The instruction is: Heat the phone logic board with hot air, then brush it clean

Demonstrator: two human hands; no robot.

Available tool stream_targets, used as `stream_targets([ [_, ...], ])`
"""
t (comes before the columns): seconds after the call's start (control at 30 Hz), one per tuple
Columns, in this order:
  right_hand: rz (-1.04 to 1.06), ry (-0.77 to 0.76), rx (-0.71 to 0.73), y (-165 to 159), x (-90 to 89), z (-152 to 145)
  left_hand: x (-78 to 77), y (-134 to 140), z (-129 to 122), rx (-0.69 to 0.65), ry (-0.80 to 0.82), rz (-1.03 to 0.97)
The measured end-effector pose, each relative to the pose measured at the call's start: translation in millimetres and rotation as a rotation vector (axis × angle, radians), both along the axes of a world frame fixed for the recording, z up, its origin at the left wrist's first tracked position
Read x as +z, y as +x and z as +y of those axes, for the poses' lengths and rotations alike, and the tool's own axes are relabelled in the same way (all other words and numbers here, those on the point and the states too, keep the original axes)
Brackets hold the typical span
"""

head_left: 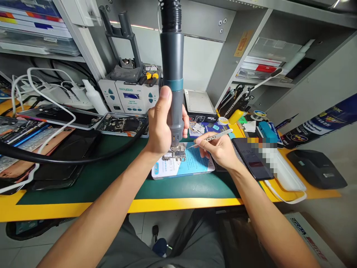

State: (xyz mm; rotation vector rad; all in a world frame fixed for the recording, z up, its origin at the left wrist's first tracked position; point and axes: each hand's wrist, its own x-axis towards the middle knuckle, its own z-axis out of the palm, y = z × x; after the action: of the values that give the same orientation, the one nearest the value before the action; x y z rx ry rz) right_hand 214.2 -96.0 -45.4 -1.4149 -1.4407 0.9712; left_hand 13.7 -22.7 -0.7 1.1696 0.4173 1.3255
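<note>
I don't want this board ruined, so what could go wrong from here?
The nozzle on the grey handpiece in the left hand sits right over the circuit board, so a small dip could knock its parts. The tweezers in the right hand point toward the board's edge; a slip might scrape it. The board appears to lie loose on a white-and-blue box, so a nudge might shift it.

L hand (161, 128) ctr + R hand (220, 150) 4 o'clk = 2; 1 hot-air gun (173, 63), 12; 1 pr tweezers (219, 135), 3; 1 PCB (178, 154), 6; 1 wht/blu box (182, 171), 6; 1 ctrl stn (132, 102), 10; 1 spray can (320, 124), 3; 1 phone (252, 162), approx 4.
</note>
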Motion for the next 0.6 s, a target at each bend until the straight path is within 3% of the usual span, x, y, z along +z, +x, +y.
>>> stream_targets([
  [0.13,0.011,-0.019,0.005,3,-2.4,1,-0.6,-1,0,0.015,0.014,-0.024],
  [0.43,0.048,-0.049,-0.045,-11,16.3,-4,-2.5,0,0,0.008,-0.004,-0.078],
  [0.6,0.042,-0.045,-0.073,-17,13.8,-4,-3.0,-3,1,0.012,0.006,-0.08],
])
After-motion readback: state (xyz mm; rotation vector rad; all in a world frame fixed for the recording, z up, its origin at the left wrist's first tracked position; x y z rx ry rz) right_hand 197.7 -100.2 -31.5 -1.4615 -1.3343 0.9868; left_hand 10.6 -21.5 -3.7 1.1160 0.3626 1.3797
